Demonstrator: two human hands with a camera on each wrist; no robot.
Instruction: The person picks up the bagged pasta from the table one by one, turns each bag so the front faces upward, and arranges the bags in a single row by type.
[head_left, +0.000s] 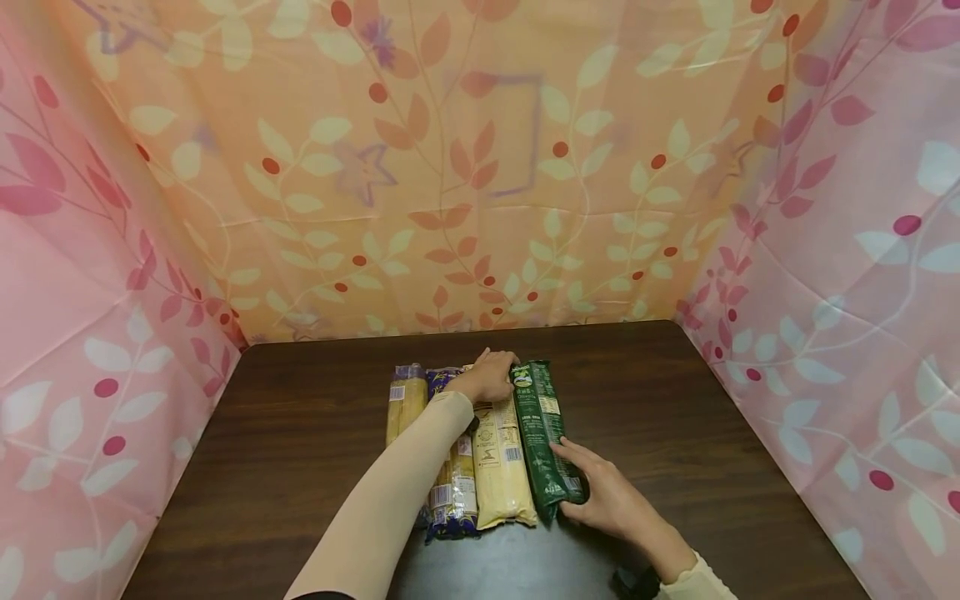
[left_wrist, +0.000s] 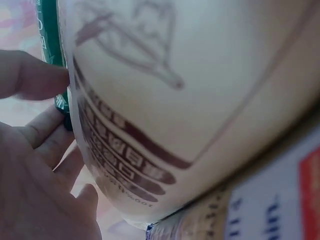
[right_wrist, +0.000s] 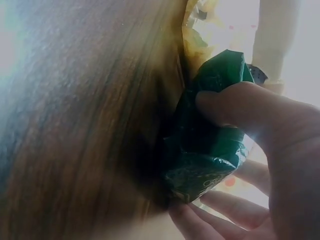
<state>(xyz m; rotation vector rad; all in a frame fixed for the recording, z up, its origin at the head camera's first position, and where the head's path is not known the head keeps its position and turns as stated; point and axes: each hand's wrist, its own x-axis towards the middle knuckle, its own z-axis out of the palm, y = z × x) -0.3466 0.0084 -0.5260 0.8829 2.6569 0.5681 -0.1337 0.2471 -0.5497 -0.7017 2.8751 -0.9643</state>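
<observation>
A green noodle pack (head_left: 538, 433) lies at the right end of a side-by-side row of long packs. My left hand (head_left: 487, 377) reaches over the row and pinches the green pack's far end between thumb and fingers. At the near end, my right hand (head_left: 611, 496) grips the same pack. In the right wrist view its thumb (right_wrist: 235, 102) lies across the green wrapper (right_wrist: 200, 145), with the fingers around the other side. Just left is a cream noodle pack (head_left: 504, 475), partly under my left hand. The left wrist view shows the cream wrapper (left_wrist: 200, 100) up close.
Left of the cream pack lies a blue-and-gold noodle pack (head_left: 453, 500), partly hidden by my left forearm. A clear pack of yellowish noodles (head_left: 406, 400) forms the row's left end. The dark wooden table (head_left: 300, 417) is enclosed by flowered curtains (head_left: 465, 167) behind and at both sides.
</observation>
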